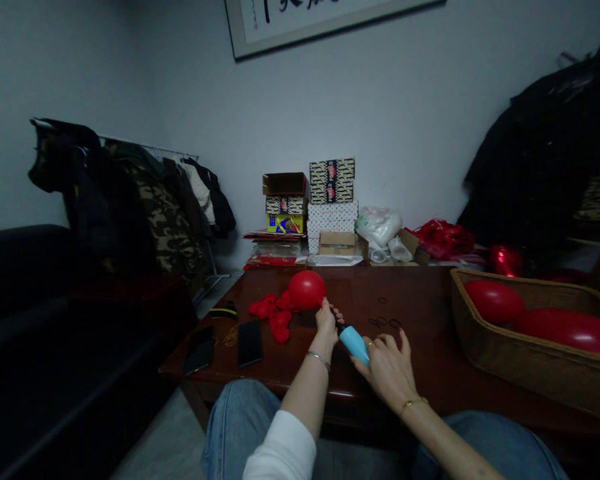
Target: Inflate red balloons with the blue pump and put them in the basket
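My left hand (327, 319) is closed, pinching the neck of a small, partly inflated red balloon (307, 289) against the black nozzle of a blue pump (354, 343). My right hand (387, 363) is wrapped round the blue pump's body, with some fingers lifted. Just left of the balloon, a pile of flat red balloons (274, 313) lies on the dark wooden table (410, 293). Both hands hover over the table's near middle.
A wicker basket (525, 363) with inflated red balloons stands at the right. Two phones (250, 343) lie at the table's left end, and rubber bands (384, 322) at its middle. Stacked boxes (330, 200) and bags sit at the back. A clothes rack (145, 200) stands left.
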Action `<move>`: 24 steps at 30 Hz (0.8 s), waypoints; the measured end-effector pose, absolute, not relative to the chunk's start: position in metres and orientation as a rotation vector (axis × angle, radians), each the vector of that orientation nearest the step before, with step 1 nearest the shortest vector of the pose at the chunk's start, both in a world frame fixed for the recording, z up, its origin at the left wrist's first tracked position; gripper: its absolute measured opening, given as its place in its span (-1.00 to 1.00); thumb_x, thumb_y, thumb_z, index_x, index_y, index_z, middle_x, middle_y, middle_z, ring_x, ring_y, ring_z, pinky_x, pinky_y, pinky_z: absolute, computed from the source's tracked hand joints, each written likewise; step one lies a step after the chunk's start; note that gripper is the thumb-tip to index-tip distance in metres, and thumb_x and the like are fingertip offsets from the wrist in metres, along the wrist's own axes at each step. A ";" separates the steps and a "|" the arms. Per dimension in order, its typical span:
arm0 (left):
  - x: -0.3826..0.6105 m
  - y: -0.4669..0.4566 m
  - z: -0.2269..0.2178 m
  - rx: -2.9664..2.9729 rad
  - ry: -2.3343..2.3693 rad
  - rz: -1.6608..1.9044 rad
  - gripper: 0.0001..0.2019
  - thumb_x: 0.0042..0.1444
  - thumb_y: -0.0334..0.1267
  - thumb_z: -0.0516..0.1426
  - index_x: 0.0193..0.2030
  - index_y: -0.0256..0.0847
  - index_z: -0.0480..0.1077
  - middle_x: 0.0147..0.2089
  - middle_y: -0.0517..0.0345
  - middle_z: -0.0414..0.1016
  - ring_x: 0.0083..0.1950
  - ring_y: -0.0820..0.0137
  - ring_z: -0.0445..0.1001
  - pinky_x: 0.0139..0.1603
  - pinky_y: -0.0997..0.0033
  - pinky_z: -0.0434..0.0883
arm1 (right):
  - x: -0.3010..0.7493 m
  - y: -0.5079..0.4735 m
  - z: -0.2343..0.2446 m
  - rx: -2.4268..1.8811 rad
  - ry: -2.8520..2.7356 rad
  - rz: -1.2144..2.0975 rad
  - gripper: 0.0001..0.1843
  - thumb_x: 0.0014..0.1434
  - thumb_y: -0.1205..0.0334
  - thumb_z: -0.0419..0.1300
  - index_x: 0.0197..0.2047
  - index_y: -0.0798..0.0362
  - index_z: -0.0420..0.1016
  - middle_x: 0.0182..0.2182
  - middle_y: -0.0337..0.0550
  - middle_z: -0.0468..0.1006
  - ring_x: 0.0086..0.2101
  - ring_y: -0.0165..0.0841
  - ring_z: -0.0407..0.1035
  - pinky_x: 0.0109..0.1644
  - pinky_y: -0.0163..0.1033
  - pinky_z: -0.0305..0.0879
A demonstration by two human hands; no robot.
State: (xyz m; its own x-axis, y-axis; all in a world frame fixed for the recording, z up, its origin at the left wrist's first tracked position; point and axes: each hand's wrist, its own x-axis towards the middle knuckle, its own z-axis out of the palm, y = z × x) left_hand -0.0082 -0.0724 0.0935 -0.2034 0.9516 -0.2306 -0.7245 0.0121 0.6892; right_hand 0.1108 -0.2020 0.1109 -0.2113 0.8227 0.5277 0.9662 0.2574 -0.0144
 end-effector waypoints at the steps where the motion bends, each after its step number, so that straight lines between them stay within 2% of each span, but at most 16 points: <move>1: -0.009 -0.072 0.094 0.351 0.847 1.582 -0.63 0.08 0.05 0.08 -0.46 -0.21 0.13 -0.64 0.33 0.11 -0.70 0.62 0.09 -0.71 0.64 0.04 | 0.112 -0.204 0.110 -1.621 -2.102 -0.444 -0.62 0.11 0.00 0.08 -0.16 0.10 0.48 -0.36 -0.07 0.54 -0.14 -0.18 0.29 0.22 0.13 -0.31; 9: -0.026 -0.059 0.098 0.322 0.820 1.630 -0.65 0.12 0.02 0.05 -0.46 -0.23 0.15 -0.64 0.33 0.09 -0.71 0.63 0.07 -0.73 0.66 -0.01 | 0.138 -0.230 0.101 -1.564 -2.120 -0.420 -0.60 0.12 0.02 0.08 -0.06 0.08 0.44 -0.33 -0.10 0.55 -0.12 -0.18 0.31 0.23 0.13 -0.28; 13: -0.033 -0.054 0.097 0.303 0.790 1.646 -0.64 0.10 0.01 0.09 -0.48 -0.23 0.15 -0.64 0.34 0.07 -0.71 0.64 0.06 -0.73 0.67 -0.03 | 0.156 -0.242 0.093 -1.513 -2.141 -0.437 -0.61 0.11 0.04 0.09 -0.06 0.05 0.44 -0.31 -0.11 0.55 -0.12 -0.17 0.31 0.22 0.17 -0.28; 24: -0.025 -0.061 0.103 0.307 0.814 1.649 -0.69 0.20 -0.07 -0.01 -0.46 -0.22 0.12 -0.64 0.34 0.08 -0.72 0.64 0.06 -0.73 0.67 -0.04 | 0.150 -0.235 0.098 -1.533 -2.140 -0.464 -0.63 0.12 0.01 0.08 -0.11 0.06 0.46 -0.33 -0.10 0.55 -0.12 -0.17 0.31 0.22 0.16 -0.28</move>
